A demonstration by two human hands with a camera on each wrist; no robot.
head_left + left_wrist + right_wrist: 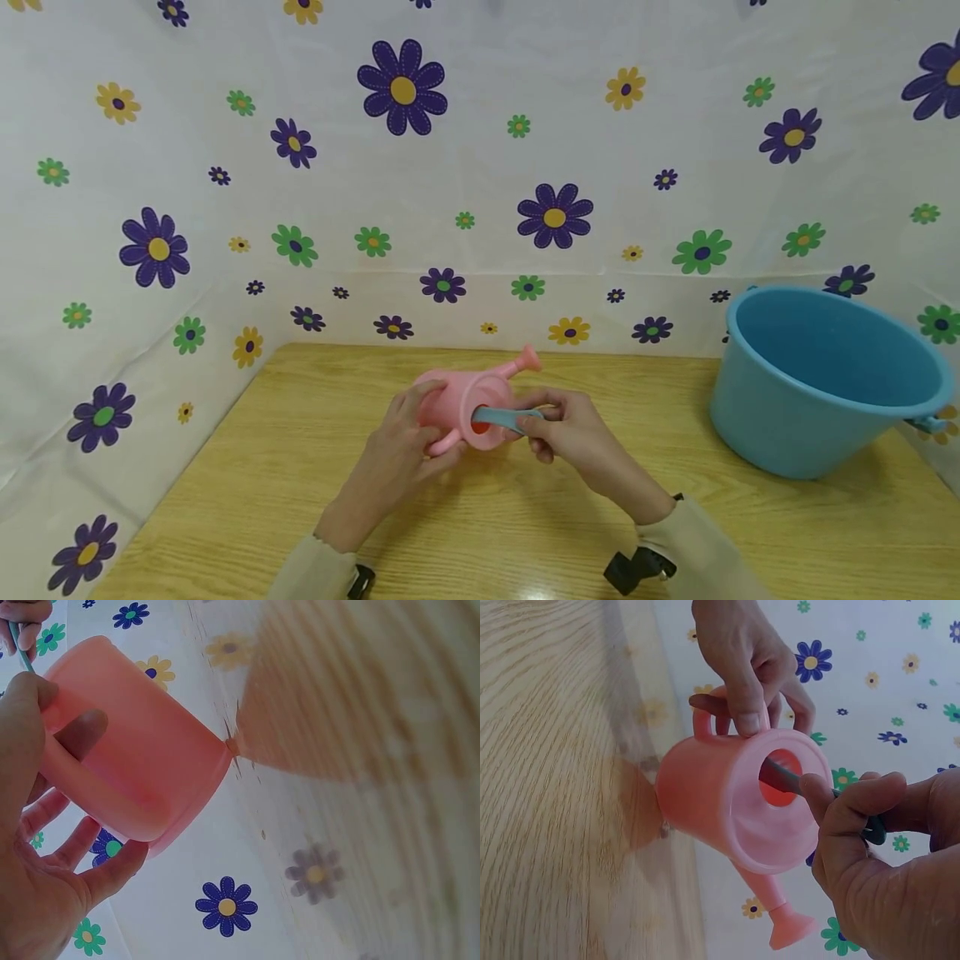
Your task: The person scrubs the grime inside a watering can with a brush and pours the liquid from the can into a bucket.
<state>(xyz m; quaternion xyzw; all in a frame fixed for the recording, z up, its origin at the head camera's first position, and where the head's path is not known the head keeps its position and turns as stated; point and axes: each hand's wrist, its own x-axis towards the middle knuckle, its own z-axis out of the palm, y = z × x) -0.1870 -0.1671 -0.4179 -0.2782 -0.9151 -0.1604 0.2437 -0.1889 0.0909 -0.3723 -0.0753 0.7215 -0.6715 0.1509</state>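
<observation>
A pink toy watering can (448, 403) is tilted on the table, with its round top opening facing me and its spout (517, 365) pointing right. My left hand (397, 446) grips the can by its looped handle (97, 787), fingers curled round it in the left wrist view. A blue tool handle (497, 416) reaches into the opening; its other end is hidden inside the can. The thumb and fingers of my right hand (570, 429) pinch the outer end of that handle. In the right wrist view, the can's lower edge (662, 802) meets the tabletop.
A large blue bucket (772, 417) stands on the right of the wooden table (247, 500). White cloth (465, 167) with printed flowers hangs behind and along the left side. Black straps (637, 568) are on both wrists.
</observation>
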